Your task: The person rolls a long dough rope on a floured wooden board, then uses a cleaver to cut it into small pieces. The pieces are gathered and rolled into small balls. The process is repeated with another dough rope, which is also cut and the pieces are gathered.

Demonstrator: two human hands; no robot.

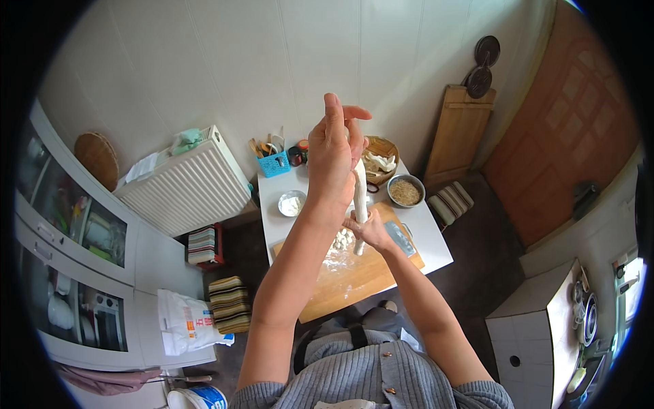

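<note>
A long rope of pale dough (pixel 360 197) hangs upright above the board. My left hand (pixel 334 140) is raised high at its upper end, thumb up and one finger stretched out; the fingers partly hide how it grips the dough. Lower down, my right hand (pixel 370 229) is closed around the rope, whose lower end sticks out beneath. Below lies a wooden board (pixel 352 286) dusted with flour, with several small cut dough pieces (pixel 342 239) on it. To the right of my right hand rests a grey metal blade, apparently a cleaver (pixel 399 239), on the board.
On the white table (pixel 434 250) stand a bowl of white powder (pixel 292 204), a metal bowl of brownish filling (pixel 405 191), a wicker basket (pixel 391 148) and a blue basket of utensils (pixel 274 164). Striped stools (pixel 230 305) and a white radiator (pixel 184 179) are to the left.
</note>
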